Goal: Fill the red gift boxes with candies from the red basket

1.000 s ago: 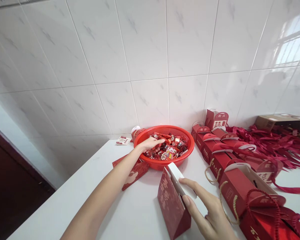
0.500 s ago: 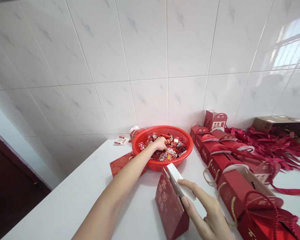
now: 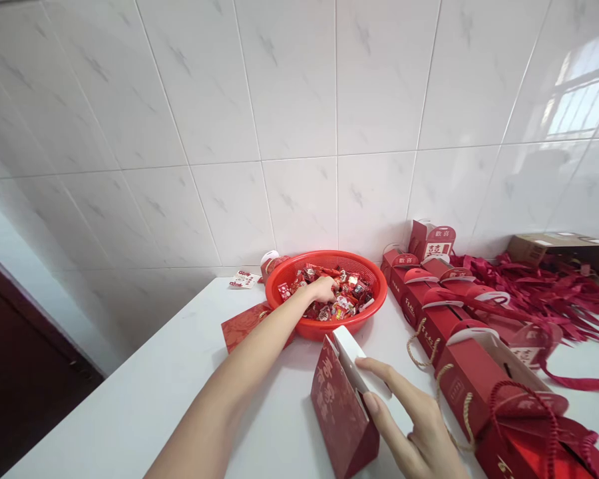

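My left hand (image 3: pixel 324 289) reaches into a red plastic basket (image 3: pixel 378 303) full of wrapped candies (image 3: pixel 347 307). Its fingers are bent down among the candies, and whatever is between them is hidden. In front of the basket stands a dark red gift box (image 3: pixel 339 412) with pale lettering on its side and its white-lined top flap up. The thumb and index finger of my right hand (image 3: pixel 414 419) hold the flap and upper edge of this box, which rests on the table.
A row of red gift boxes (image 3: pixel 472 372) with rope handles runs along the right. Behind it lie magenta ribbons (image 3: pixel 524 293) beside a cardboard box (image 3: pixel 559 246). A flat red piece (image 3: pixel 239 326) and a printed card (image 3: pixel 244 279) lie left of the basket on the white table (image 3: pixel 144 399). A tiled wall (image 3: pixel 299 120) rises behind.
My left hand has shifted very slightly to the right among the candies. My right hand keeps the same hold on the gift box.
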Demonstrator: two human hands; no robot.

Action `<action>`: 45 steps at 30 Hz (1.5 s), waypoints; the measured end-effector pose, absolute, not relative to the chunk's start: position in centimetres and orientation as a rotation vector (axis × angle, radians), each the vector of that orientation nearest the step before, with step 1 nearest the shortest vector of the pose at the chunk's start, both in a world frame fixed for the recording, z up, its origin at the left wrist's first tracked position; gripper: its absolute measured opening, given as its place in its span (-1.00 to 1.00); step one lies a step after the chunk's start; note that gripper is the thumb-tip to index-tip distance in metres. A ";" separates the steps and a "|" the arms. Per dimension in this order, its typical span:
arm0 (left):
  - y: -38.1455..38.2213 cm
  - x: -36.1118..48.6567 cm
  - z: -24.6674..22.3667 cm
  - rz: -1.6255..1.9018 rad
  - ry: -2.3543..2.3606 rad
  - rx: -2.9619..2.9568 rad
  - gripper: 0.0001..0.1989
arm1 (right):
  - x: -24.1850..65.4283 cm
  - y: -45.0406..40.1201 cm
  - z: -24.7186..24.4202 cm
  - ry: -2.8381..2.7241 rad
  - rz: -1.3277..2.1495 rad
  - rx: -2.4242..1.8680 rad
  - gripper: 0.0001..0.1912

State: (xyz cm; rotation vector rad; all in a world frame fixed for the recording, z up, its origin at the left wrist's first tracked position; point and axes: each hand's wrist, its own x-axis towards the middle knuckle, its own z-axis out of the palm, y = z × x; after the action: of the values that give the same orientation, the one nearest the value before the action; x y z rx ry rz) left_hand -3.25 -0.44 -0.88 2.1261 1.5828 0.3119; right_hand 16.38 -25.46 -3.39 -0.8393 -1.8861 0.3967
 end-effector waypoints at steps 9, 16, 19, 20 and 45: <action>-1.3 -4.3 0.6 0.712 1.442 1.861 -0.86 | 16.3 -25.5 -3.7 -1.895 0.367 -0.834 -0.71; -2.0 -4.3 1.0 0.892 1.344 1.654 -0.87 | 16.3 -25.6 -3.4 -1.883 0.379 -0.846 -0.71; -1.9 -4.4 1.1 0.897 1.343 1.607 -0.90 | 16.3 -25.6 -3.4 -1.889 0.390 -0.833 -0.70; -1.9 -4.4 1.1 0.892 1.344 1.600 -0.91 | 16.3 -25.6 -3.4 -1.888 0.386 -0.831 -0.70; -2.6 -3.9 1.2 0.392 1.256 1.678 -0.86 | 16.4 -25.3 -3.6 -1.895 0.333 -0.829 -0.70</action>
State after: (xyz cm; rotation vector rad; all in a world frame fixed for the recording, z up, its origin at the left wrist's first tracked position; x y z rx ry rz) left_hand -3.86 -2.62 1.19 1.6778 1.2565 0.3916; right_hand 16.37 -25.25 -3.60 -0.8286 -1.8952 0.3326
